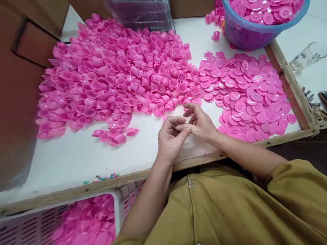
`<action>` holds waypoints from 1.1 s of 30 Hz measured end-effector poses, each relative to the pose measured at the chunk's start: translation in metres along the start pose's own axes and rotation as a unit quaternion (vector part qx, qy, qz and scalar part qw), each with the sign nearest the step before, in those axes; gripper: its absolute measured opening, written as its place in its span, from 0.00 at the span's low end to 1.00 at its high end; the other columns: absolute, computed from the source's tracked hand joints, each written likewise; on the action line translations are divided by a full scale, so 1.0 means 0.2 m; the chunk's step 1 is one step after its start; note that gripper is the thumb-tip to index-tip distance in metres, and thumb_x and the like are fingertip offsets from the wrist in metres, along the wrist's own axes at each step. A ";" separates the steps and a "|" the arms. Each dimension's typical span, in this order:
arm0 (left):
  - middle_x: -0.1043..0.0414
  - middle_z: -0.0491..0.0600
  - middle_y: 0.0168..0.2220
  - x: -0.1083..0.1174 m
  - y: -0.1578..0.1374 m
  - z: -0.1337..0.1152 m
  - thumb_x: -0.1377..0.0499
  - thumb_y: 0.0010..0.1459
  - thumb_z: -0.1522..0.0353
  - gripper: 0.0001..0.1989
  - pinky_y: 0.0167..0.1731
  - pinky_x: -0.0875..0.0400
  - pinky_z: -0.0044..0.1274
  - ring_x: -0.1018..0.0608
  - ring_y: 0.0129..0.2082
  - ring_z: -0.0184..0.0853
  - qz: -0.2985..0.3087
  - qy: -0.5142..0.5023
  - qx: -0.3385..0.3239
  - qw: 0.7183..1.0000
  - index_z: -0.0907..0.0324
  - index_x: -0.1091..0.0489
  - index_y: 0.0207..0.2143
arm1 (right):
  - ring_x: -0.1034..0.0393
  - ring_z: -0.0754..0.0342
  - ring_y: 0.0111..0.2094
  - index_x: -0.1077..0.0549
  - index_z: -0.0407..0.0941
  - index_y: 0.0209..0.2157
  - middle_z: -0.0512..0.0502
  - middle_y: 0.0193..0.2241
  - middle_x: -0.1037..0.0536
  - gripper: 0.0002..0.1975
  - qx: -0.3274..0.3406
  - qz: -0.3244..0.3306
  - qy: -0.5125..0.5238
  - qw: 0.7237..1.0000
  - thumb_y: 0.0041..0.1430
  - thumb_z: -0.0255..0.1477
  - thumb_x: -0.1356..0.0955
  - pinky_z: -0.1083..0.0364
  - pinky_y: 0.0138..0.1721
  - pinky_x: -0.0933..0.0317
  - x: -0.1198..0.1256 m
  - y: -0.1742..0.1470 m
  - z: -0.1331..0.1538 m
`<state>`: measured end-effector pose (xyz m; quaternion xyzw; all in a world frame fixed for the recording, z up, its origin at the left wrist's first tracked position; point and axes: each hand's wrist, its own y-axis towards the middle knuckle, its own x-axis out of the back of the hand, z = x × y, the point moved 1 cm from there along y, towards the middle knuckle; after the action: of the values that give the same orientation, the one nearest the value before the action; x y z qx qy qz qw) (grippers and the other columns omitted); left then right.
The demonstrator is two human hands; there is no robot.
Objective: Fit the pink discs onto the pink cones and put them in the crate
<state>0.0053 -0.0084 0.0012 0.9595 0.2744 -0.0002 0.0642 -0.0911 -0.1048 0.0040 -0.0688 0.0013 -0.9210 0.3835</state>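
My left hand and my right hand meet above the white tabletop near its front edge. The left fingers curl in against the left thumb, around the tip of my right thumb; anything small between them is hidden. My right fingers are loosely bent and stand apart from the thumb, with nothing visible in them. Just beyond the hands lies a big heap of small pink toy cups, some with spouts or handles. To the right of my right hand spreads a pile of pink toy saucers.
A blue basket full of pink discs stands at the back right. A wooden rim edges the table, with a drinking glass beyond it. A cardboard box rises at left. Below the front edge sits a crate of pink pieces.
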 end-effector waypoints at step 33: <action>0.26 0.46 0.32 0.09 0.08 -0.04 0.44 0.54 0.72 0.09 0.36 0.32 0.25 0.26 0.32 0.33 0.100 0.416 -0.025 0.903 0.58 0.29 0.38 | 0.34 0.55 0.27 0.33 0.45 0.26 0.49 0.25 0.26 0.06 0.027 0.066 -0.434 0.898 0.54 0.28 0.31 0.56 0.27 0.47 0.59 -0.02 0.13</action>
<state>0.0281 -0.0117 0.0097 0.8926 0.1788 0.4126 -0.0322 -0.1733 -0.1844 0.0458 -0.4509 -0.1853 -0.7720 0.4080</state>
